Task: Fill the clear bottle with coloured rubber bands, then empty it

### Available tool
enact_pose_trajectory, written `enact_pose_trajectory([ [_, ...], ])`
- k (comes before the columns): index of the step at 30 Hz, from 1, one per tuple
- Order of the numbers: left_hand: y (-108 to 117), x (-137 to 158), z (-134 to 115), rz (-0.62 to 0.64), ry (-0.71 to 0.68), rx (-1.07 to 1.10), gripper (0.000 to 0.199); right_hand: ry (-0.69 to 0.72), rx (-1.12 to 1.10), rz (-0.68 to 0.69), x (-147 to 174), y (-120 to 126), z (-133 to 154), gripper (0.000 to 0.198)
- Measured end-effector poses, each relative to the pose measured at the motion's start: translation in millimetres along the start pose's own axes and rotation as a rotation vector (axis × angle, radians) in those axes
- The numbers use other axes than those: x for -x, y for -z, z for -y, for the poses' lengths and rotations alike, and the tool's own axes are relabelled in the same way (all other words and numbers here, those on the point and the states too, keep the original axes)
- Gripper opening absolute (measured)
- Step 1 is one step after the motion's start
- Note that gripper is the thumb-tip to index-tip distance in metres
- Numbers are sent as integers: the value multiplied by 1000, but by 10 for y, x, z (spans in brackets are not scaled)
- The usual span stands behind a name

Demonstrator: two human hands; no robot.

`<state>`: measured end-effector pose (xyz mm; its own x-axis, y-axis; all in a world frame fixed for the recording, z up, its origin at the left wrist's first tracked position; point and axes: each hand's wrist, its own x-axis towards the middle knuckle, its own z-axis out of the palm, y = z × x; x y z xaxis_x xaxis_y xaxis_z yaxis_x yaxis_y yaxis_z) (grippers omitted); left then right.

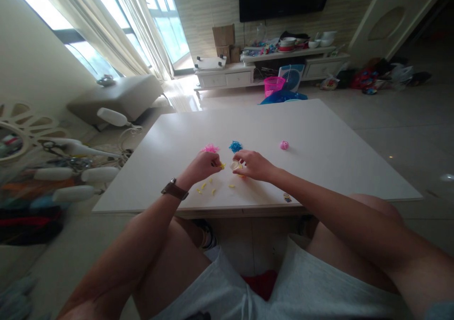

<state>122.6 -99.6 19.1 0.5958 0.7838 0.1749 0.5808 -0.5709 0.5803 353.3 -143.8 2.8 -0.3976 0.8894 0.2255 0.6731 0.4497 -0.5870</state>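
Observation:
Both hands rest on a white table [319,168] near its front edge. My left hand [203,166], with a brown watch on the wrist, pinches a small yellow piece [222,165] between its fingertips. My right hand [254,164] holds a small round pale container [234,165] right beside that piece. Several loose yellow pieces [213,191] lie scattered on the table just below my hands. A pink pile of small bands [211,148] and a blue pile [235,146] sit just beyond my hands.
A small pink round object [284,145] lies on the table to the right, and a tiny figure [287,198] near the front edge. Beyond the table are a pink basket [274,85] on the floor, a low white TV cabinet [227,76] and a grey sofa [117,95] at left.

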Motion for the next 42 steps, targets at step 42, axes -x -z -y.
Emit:
enact_pose_trajectory([
  [42,-180,-112,-107,240,-271,-151,23,-76,362,82,54,-92,217,24],
])
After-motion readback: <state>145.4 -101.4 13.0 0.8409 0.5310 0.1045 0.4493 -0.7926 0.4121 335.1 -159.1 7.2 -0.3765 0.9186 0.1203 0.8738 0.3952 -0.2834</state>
